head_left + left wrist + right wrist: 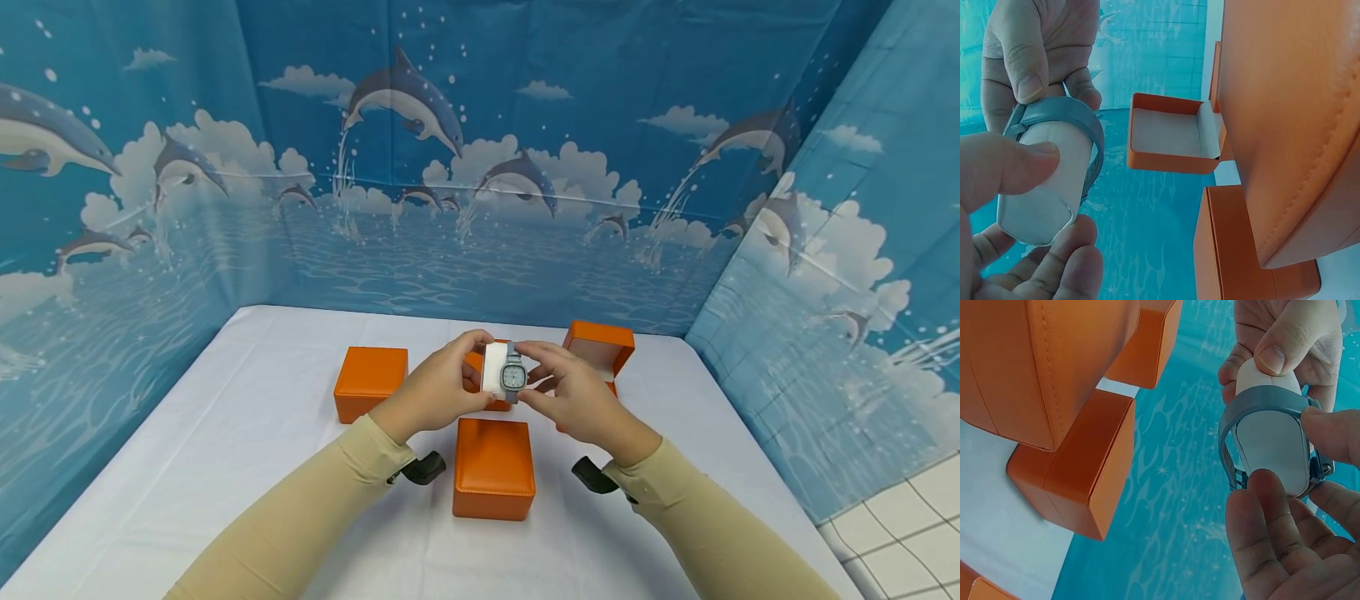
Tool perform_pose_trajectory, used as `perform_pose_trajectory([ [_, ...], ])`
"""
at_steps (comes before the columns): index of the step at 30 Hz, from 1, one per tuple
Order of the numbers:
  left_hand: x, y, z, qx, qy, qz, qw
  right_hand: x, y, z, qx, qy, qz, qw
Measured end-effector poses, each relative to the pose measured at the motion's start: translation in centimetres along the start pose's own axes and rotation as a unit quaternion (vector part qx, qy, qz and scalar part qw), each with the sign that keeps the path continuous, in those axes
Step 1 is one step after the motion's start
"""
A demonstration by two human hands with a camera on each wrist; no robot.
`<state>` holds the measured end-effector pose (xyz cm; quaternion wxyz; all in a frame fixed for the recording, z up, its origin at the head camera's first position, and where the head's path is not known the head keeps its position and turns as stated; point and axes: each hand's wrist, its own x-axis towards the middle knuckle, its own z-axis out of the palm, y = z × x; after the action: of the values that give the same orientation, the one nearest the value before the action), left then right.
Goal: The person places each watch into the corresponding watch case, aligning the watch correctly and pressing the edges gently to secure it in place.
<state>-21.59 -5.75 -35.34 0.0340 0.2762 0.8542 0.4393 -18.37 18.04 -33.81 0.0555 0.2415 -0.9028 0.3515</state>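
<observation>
A wristwatch [513, 377] with a grey-blue strap and a squarish pale dial is looped round a white watch cushion [493, 371], held up above the table. My left hand [446, 379] grips the cushion's left part; in the left wrist view its thumb presses on the cushion [1041, 206]. With thumb and fingers my right hand [577, 396] holds the watch at its strap. The strap [1272, 397] runs round the cushion near one end in the right wrist view. Directly behind the hands is an orange box [475, 361], mostly hidden by them.
A closed orange box [493, 467] stands in front, below the hands. Another closed orange box [371, 375] is at the left. At the back right, an orange box [600, 337] has its lid raised and a pale lining. White cloth [225, 467] covers the table; dolphin-printed curtains surround it.
</observation>
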Motion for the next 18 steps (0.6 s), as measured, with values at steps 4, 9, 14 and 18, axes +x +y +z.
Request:
perform_pose_trajectory([
  [4, -0.03, -0.02, 0.04, -0.001, 0.002, 0.000, 1.0000, -0.04, -0.01, 0.03, 0.002, 0.000, -0.001, 1.0000],
  [9, -0.06, -0.03, 0.10, -0.006, 0.003, -0.001, 1.0000, -0.10, 0.05, 0.08, 0.007, 0.002, -0.003, 1.0000],
  [14, -0.08, -0.01, 0.12, -0.012, 0.002, 0.002, 0.9999, -0.13, 0.06, 0.12, 0.000, 0.005, -0.002, 1.0000],
  [18, -0.13, 0.04, 0.12, -0.013, 0.003, 0.001, 0.9999, -0.10, 0.05, 0.18, -0.004, 0.007, 0.001, 1.0000],
])
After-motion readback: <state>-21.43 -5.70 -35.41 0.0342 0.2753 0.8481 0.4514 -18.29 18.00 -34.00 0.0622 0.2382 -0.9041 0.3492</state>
